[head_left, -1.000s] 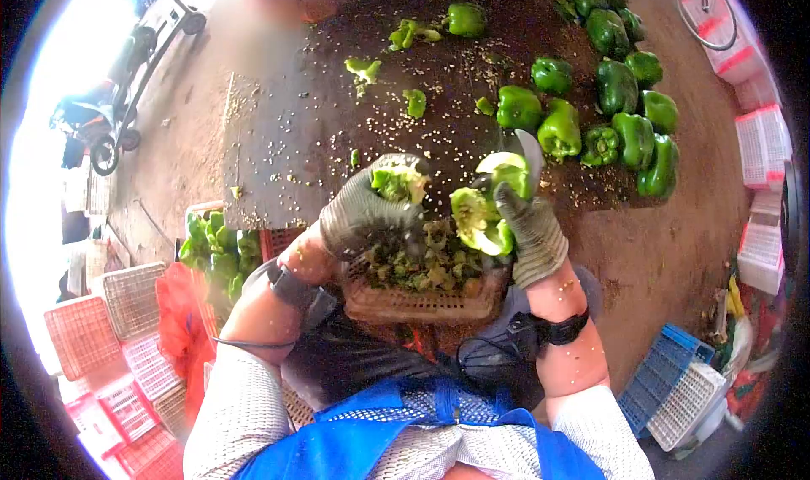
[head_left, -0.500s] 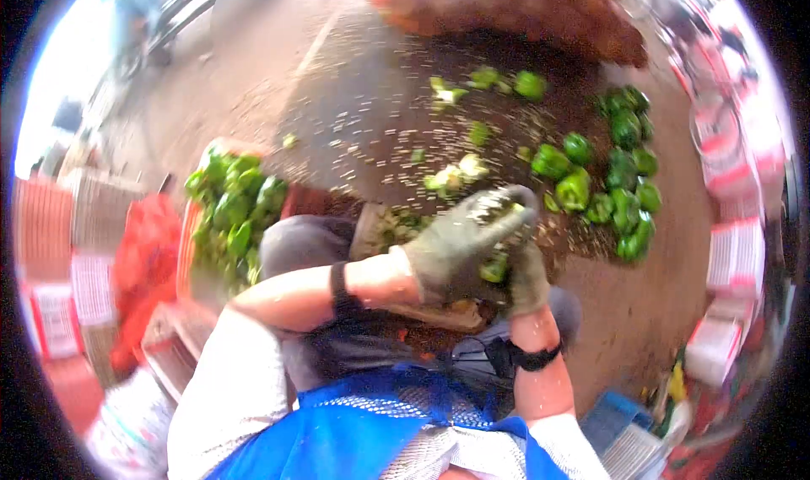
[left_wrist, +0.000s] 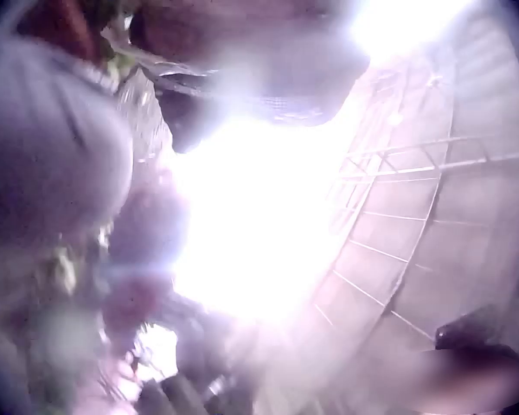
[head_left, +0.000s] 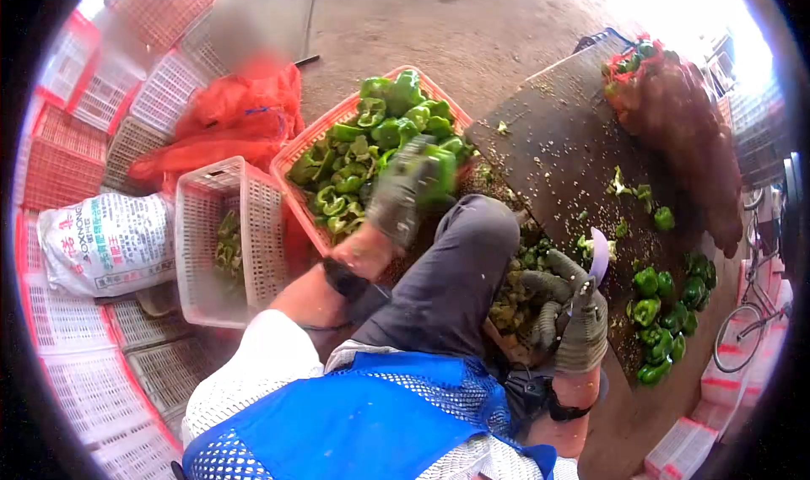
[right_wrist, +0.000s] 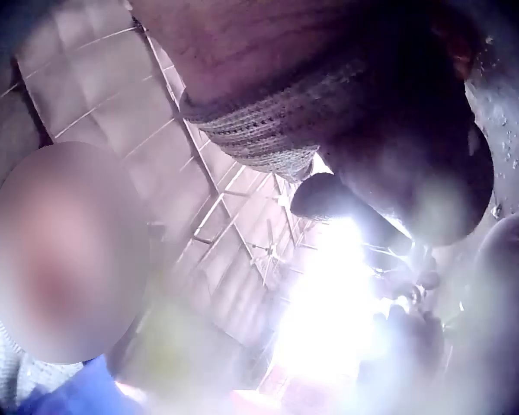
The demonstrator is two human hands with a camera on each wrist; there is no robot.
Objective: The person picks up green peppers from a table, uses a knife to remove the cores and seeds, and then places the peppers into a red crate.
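My gloved left hand (head_left: 398, 195), blurred by motion, is over a pinkish crate (head_left: 297, 180) heaped with cut green bell peppers (head_left: 390, 130). It holds a blurred green bell pepper piece (head_left: 439, 175) by the fingers. In front of my right knee, my gloved right hand (head_left: 580, 324) grips a knife (head_left: 600, 259), its curved blade pointing up and away from me. Below that hand sits a basket of pepper cores and scraps (head_left: 510, 303), partly hidden by the fingers. In the wrist views, glare and dark blur hide what each hand holds.
A dark board (head_left: 540, 138) strewn with seeds carries several whole green bell peppers (head_left: 648, 311) and a full reddish mesh sack (head_left: 683, 134). To the left stand a white crate (head_left: 253, 252), a printed white sack (head_left: 105, 244), red netting (head_left: 240, 126) and stacked crates (head_left: 72, 311).
The head view has turned left. My hands, apart at first, met over the scrap basket and have separated; the left has swung left to the pepper crate while the right stays near the basket with the knife.
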